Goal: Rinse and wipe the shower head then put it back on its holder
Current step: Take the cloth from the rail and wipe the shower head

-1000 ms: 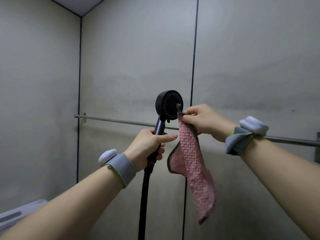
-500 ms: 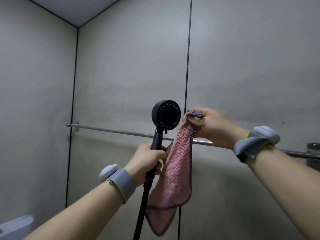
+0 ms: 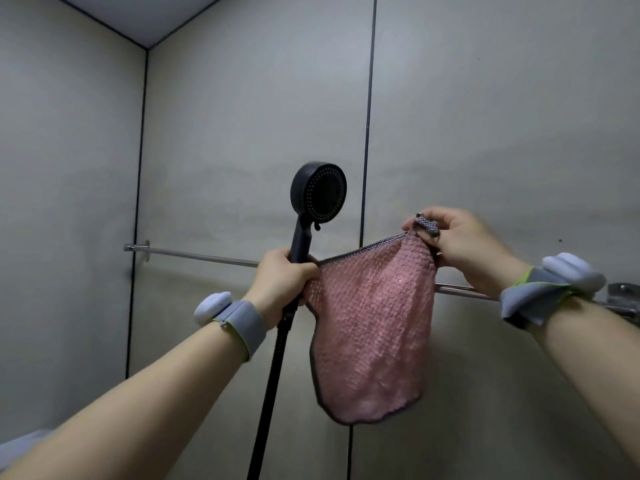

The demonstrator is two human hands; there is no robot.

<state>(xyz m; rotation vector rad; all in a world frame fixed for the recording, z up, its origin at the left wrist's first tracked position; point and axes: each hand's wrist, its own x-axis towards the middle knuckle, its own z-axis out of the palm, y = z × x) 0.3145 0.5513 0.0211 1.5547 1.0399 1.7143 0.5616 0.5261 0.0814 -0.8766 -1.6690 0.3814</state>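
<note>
A black shower head stands upright at the centre, its round nozzle face turned toward me, with a black hose hanging down from the handle. My left hand grips the handle and also pinches one corner of a pink waffle-knit cloth. My right hand holds the cloth's other top corner by its grey loop, to the right of the head. The cloth hangs stretched between both hands, below and right of the nozzle face, not touching it. No holder for the shower head is visible.
A horizontal chrome rail runs along the grey panelled wall behind my hands, ending at a metal bracket on the far right. A wall corner is at the left. A pale white object shows at the bottom left edge.
My right hand has pulled the cloth's corner rightward away from the nozzle face, spreading the cloth open. My left hand now pinches the cloth's other corner along with the handle. The view tilted upward.
</note>
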